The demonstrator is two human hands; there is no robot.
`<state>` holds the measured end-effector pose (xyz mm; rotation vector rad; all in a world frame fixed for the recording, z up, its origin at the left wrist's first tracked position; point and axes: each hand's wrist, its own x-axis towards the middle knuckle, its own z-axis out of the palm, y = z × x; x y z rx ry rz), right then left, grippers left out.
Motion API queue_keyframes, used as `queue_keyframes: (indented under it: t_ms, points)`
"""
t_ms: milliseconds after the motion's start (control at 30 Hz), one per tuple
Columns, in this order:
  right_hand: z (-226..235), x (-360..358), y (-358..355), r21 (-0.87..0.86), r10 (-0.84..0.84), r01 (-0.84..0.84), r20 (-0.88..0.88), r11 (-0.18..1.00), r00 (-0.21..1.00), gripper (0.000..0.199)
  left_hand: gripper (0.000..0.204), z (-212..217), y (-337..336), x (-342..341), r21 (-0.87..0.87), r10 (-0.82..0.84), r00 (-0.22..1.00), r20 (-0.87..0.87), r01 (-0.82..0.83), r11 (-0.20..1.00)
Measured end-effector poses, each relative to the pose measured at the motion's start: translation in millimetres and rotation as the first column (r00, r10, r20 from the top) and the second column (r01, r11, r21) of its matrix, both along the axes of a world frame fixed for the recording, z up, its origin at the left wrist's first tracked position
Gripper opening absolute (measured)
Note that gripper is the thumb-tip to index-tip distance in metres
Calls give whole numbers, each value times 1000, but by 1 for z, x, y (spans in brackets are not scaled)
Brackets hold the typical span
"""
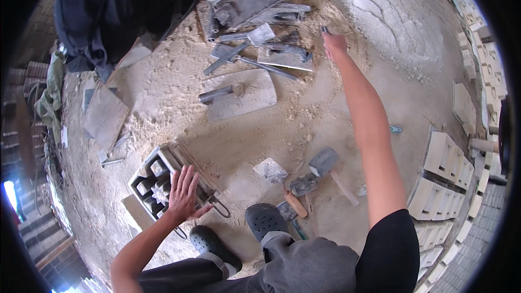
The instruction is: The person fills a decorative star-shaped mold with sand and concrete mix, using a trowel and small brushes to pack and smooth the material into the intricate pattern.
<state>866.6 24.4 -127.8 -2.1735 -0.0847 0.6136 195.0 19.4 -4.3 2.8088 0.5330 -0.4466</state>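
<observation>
"One left hand (183, 195), spread wide, thumb out to the side. What is it nearest to?"

"The mould (157, 169), down on the sandy ground (163, 119) at lower left, just ahead of the left shoe (213, 245). The hand covers part of it. Whether the palm presses on it or hangs just above, I cannot tell."

"What does the mould look like?"

"Dark, many-sided, with several blocky cores set apart by gaps."

"And the right hand (335, 47)?"

"Stretched far ahead, arm nearly straight. The fingers are curled around a small dark piece (325, 30) that pokes out past them. Its kind is too small to make out."

"What lies about that hand?"

"Heaped tools (255, 1) to its left, pale powder (391, 16) to its right."

"Anything between the hands?"

"A plate (247, 97) with a dark handle on top, flat on the ground. Closer in, a trowel (271, 171), its blade caked, and a mallet (323, 161) to its right. The right shoe (265, 220) is near the trowel's wooden grip."

"And toward the edges?"

"Pale blocks (434, 198) with openings, in rows on the right. At upper left, another person (114, 16) in dark clothes, with a board (107, 114) below them."
</observation>
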Motion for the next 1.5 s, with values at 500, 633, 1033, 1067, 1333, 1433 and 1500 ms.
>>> queue_keyframes:
  t_ms: [500,633,1033,1067,1333,1433,1500]
  points:
    - [74,-40,-138,-58,156,-147,211,987,965,36,116,48,71,-107,178,-155,947,-281,210,961]
    - [119,-65,-171,31,186,-195,184,980,965,40,120,63,86,-141,251,-94,982,-167,134,959]
    - [205,-255,-197,77,561,-569,101,819,822,42,112,22,60,-178,138,379,906,187,-406,903]
    - [202,-269,-195,95,592,-599,94,795,800,42,109,20,61,-177,88,407,876,257,-441,893]
    - [193,-434,-144,237,854,-831,9,504,521,44,59,-7,57,-177,-465,732,292,615,-616,636]
    - [202,-468,-125,136,917,-919,106,370,385,43,65,-4,59,-158,-604,828,151,539,-617,505]
    - [212,-490,-110,37,946,-958,148,285,287,43,62,-5,57,-155,-601,824,128,552,-624,500]
